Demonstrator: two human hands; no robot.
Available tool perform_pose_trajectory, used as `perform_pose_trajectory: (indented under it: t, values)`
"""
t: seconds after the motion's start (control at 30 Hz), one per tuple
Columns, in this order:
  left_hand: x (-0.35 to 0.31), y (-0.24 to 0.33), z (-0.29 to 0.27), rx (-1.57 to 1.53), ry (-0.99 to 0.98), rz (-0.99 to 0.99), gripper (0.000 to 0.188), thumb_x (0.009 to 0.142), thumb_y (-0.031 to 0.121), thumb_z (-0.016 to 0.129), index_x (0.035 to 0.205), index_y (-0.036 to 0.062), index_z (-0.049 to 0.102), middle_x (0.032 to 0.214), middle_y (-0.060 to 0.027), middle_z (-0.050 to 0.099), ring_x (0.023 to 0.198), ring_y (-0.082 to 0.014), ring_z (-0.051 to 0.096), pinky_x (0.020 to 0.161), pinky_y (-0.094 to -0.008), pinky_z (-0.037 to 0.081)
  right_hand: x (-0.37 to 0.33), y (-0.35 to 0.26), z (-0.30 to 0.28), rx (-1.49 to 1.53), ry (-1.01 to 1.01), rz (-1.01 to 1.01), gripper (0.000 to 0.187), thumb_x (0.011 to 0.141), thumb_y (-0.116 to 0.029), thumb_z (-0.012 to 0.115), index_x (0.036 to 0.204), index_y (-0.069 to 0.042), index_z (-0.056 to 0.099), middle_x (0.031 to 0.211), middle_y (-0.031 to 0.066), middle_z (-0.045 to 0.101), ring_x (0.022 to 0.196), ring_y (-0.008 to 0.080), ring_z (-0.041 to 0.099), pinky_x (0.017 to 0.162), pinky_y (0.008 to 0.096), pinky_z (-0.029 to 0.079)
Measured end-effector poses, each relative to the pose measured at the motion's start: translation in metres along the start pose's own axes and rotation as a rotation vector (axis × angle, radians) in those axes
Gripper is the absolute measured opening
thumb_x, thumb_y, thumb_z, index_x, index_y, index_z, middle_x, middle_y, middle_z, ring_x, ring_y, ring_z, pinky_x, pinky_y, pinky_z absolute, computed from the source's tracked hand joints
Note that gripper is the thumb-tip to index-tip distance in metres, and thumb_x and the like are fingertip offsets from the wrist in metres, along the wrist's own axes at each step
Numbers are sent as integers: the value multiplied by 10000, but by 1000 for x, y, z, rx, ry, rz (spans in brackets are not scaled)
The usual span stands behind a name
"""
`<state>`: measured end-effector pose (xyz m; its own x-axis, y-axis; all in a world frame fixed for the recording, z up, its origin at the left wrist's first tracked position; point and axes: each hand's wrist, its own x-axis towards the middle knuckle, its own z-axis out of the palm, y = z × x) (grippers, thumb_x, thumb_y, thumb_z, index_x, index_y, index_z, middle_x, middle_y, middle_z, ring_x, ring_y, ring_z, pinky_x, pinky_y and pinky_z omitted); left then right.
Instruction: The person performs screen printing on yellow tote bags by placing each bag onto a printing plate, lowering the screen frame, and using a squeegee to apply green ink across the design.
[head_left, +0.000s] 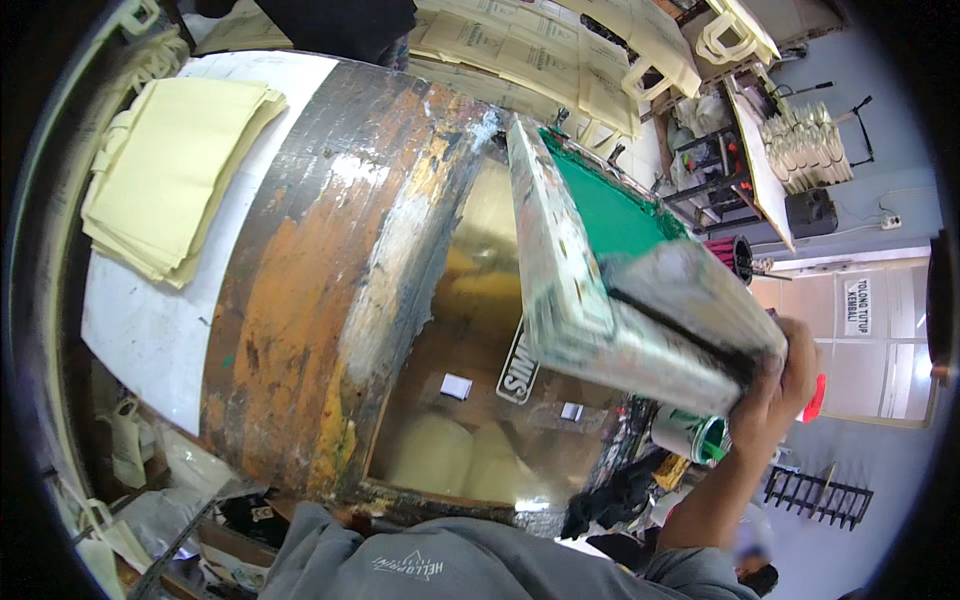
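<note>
My right hand (775,375) is closed around the near end of a thick, paint-smeared squeegee (695,285), blurred by motion. It lies against the near right corner of a wooden screen-printing frame (560,250); whether the fingers also grip the frame is hidden. The frame is tilted up off the table, its far end by the clamps. Green ink (610,205) covers the mesh inside it. Under the raised frame shows a shiny brown printing bed (470,410) with small white patches and a black-and-white sticker. My left hand does not show.
A stack of cream fabric bags (175,170) lies on a white sheet (255,200) at the table's left. An ink pot (685,435) with green ink stands right of the bed. More printed bags (510,45) spread behind. A dark-clothed person (345,25) stands at the far side.
</note>
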<state>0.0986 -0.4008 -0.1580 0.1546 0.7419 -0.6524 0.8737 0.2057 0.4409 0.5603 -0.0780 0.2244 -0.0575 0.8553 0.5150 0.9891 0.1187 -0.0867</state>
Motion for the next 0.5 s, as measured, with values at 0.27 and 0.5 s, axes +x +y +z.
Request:
perform_pose_trajectory:
  t: [0.27, 0.5]
  values:
    - [-25, -57, 86, 440, -14, -348, 373, 983, 275, 596, 1328, 165, 689, 1540, -264, 501, 1310, -446, 581, 1120, -565, 462, 9, -7, -9, -65, 97, -78, 398, 945, -437, 710, 950, -43, 654, 840, 148, 628, 854, 360, 607, 850, 443, 395]
    - [6, -125, 133, 115, -124, -317, 554, 911, 501, 678, 1298, 105, 687, 1502, -348, 493, 1191, -520, 635, 1003, -537, 557, -19, -7, 3, -59, 249, -114, 517, 955, -562, 680, 862, -54, 673, 750, 100, 639, 810, 314, 650, 819, 457, 397]
